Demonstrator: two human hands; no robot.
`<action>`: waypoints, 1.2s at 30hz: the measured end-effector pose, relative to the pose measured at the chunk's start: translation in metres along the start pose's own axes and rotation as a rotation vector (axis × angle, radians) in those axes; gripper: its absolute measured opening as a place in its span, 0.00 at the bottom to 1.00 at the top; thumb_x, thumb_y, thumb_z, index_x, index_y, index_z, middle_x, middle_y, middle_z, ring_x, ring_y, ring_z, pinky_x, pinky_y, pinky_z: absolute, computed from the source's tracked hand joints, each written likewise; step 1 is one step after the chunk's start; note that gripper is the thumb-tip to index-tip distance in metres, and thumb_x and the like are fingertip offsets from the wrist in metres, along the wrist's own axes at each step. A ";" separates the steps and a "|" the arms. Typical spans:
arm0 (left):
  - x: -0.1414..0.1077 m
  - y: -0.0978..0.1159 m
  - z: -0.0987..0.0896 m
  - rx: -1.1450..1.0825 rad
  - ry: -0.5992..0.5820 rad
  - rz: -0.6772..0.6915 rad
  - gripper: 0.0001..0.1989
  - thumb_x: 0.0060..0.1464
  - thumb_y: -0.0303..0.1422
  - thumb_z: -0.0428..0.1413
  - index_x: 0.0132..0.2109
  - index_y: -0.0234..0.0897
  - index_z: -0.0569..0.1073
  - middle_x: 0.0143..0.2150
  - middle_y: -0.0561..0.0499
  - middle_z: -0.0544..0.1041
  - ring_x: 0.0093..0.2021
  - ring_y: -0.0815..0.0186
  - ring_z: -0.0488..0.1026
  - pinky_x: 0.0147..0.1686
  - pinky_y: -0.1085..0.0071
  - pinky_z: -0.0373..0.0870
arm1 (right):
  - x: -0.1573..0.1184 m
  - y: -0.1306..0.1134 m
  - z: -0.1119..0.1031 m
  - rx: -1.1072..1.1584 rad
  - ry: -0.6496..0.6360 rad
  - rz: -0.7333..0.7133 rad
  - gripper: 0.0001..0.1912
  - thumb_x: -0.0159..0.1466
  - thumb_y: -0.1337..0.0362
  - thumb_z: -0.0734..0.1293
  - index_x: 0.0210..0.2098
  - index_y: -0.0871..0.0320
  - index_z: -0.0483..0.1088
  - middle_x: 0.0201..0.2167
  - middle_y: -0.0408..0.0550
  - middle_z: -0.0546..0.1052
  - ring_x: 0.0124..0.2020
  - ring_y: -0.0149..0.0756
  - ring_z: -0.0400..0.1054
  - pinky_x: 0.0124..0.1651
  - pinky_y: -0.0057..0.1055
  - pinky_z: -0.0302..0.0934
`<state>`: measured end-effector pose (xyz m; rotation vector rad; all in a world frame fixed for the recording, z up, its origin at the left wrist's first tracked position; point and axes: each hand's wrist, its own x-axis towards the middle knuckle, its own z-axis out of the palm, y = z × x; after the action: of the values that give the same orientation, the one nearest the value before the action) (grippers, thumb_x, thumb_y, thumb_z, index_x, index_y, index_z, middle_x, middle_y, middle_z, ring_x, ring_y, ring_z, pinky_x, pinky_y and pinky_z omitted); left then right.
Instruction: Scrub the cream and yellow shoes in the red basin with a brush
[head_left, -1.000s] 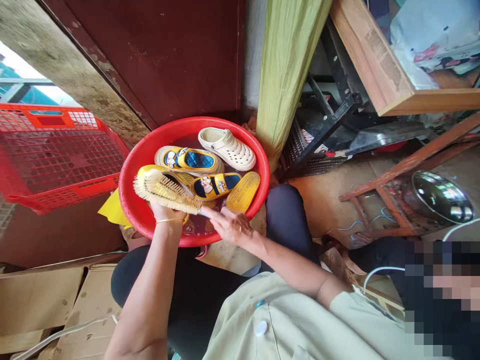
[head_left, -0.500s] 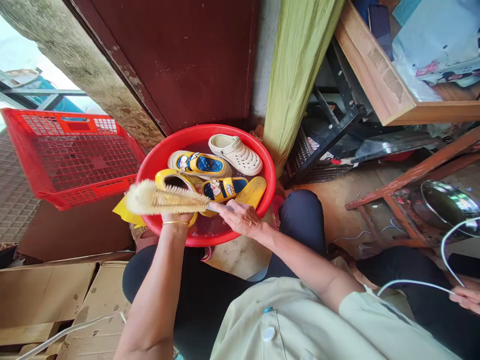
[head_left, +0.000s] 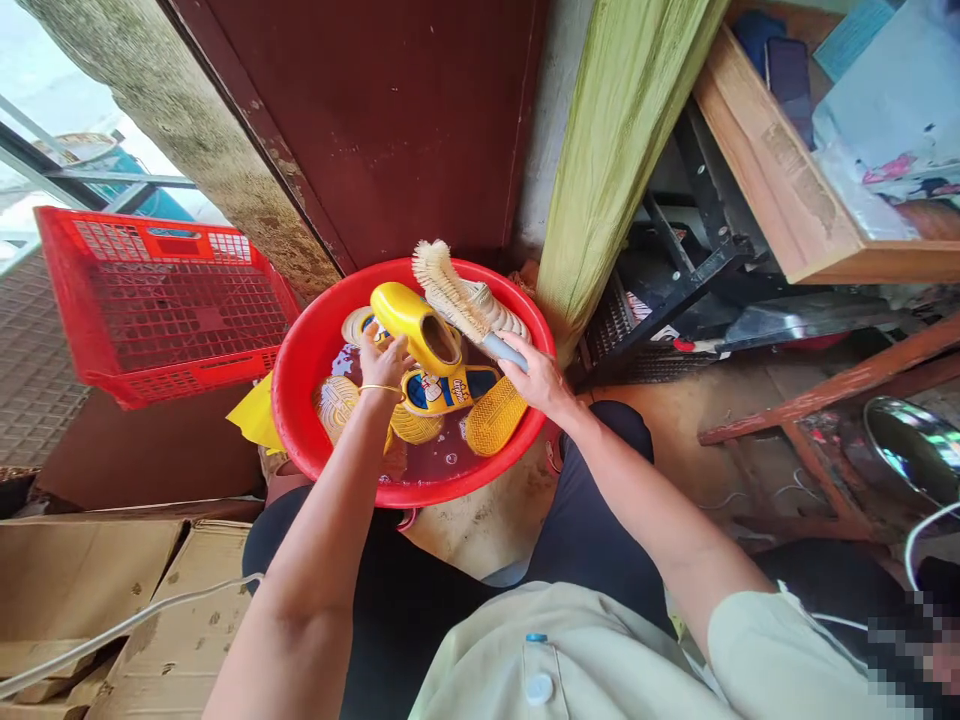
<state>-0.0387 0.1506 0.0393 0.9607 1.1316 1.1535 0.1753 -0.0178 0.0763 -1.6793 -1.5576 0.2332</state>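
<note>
Over a red basin (head_left: pixel 289 400) of soapy, dark water, my right hand (head_left: pixel 536 378) is closed round the grey handle of a brush (head_left: pixel 450 290), whose cream bristles point up and to the left. My left hand (head_left: pixel 384 358) is at the side of a glossy yellow shoe (head_left: pixel 405 312), its fingers partly hidden by it; the shoe's opening faces down and right. Below it lies a yellow and blue shoe (head_left: pixel 450 388), and a textured yellow sole (head_left: pixel 496 418) rests to the right. A cream clog (head_left: pixel 499 308) is partly behind the brush.
A red plastic crate (head_left: pixel 180 290) stands at the left, above flattened cardboard (head_left: pixel 82 580). A yellow-green cloth (head_left: pixel 615 150) hangs behind the basin. At the right are a wooden drawer (head_left: pixel 795 170), a reddish wooden frame (head_left: pixel 810 400) and a metal pan (head_left: pixel 911 440). Another person is at the right edge.
The brush has swung up and right, away from the shoe near my left hand. That yellow shoe has been raised and turned, with its opening now down and right. The view has shifted slightly.
</note>
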 end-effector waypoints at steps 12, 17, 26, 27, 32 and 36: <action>-0.134 -0.030 0.010 1.390 -0.770 0.526 0.27 0.62 0.49 0.56 0.62 0.38 0.73 0.59 0.38 0.78 0.57 0.48 0.74 0.58 0.52 0.68 | -0.007 0.006 0.010 0.241 -0.029 0.138 0.25 0.68 0.55 0.65 0.61 0.55 0.72 0.55 0.52 0.81 0.51 0.45 0.78 0.56 0.40 0.71; -0.130 -0.050 0.040 1.499 -0.738 0.349 0.47 0.52 0.57 0.61 0.70 0.34 0.61 0.65 0.31 0.72 0.65 0.38 0.66 0.60 0.47 0.62 | -0.005 0.006 0.009 0.186 -0.036 0.112 0.24 0.68 0.57 0.65 0.61 0.55 0.72 0.56 0.51 0.80 0.55 0.45 0.76 0.59 0.39 0.70; -0.124 -0.052 0.038 1.435 -0.769 0.210 0.40 0.48 0.42 0.64 0.67 0.40 0.64 0.62 0.35 0.70 0.58 0.43 0.74 0.56 0.50 0.68 | -0.005 0.009 0.011 0.130 -0.057 0.099 0.23 0.70 0.56 0.64 0.62 0.54 0.72 0.57 0.50 0.80 0.55 0.44 0.76 0.59 0.38 0.69; -0.122 -0.049 0.031 1.375 -0.773 0.229 0.40 0.48 0.42 0.64 0.67 0.40 0.65 0.62 0.35 0.71 0.59 0.44 0.73 0.57 0.50 0.67 | -0.006 0.009 0.011 0.123 -0.061 0.103 0.23 0.70 0.57 0.64 0.62 0.54 0.72 0.57 0.50 0.80 0.55 0.45 0.76 0.59 0.38 0.69; -0.117 -0.024 -0.001 1.062 -0.800 0.299 0.34 0.45 0.42 0.66 0.60 0.36 0.75 0.56 0.38 0.75 0.56 0.44 0.73 0.60 0.48 0.66 | -0.010 0.006 0.016 0.079 -0.092 0.106 0.23 0.69 0.59 0.65 0.63 0.53 0.71 0.58 0.50 0.79 0.57 0.46 0.75 0.61 0.39 0.68; -0.108 0.008 -0.014 0.816 -0.719 0.210 0.25 0.42 0.39 0.68 0.49 0.39 0.81 0.47 0.43 0.79 0.47 0.49 0.76 0.54 0.53 0.71 | -0.011 0.002 0.023 0.063 -0.124 0.088 0.28 0.68 0.62 0.65 0.67 0.55 0.66 0.61 0.53 0.77 0.59 0.47 0.74 0.63 0.41 0.67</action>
<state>-0.0581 0.0453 0.0623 1.9639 0.8946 0.3720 0.1597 -0.0177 0.0558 -1.7132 -1.5515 0.4352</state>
